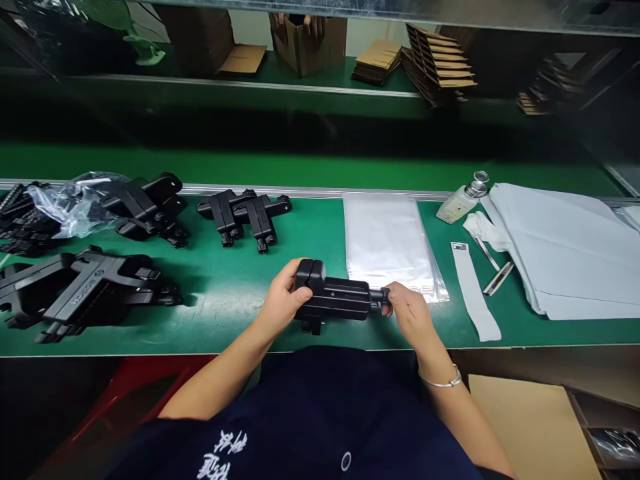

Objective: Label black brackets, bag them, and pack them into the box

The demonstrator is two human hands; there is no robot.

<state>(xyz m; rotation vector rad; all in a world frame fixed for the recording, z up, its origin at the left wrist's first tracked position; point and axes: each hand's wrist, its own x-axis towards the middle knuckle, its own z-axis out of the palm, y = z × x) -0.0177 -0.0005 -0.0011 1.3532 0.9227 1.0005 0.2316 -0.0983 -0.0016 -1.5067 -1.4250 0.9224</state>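
Bench: a green work surface point(310, 240) was spread crosswise before the person, with a raised metal rail along its far edge.
White sheets: a stack point(565, 247) was laid at the far right, well apart from the hands.
Clear bags: a flat pile point(387, 243) was placed just beyond the right hand.
Black brackets: loose parts point(85, 290) were heaped at the left, and a pair point(245, 215) lay beyond the left hand.
Held part: a black plastic part point(333, 297) was kept just above the near edge, its long axis running left to right, the bulky end leftward.
Left hand point(280, 300): clamped around the bulky end.
Right hand point(407, 310): pinched on the narrow knob end.
Nearness: both hands were set on the part, one at each end.
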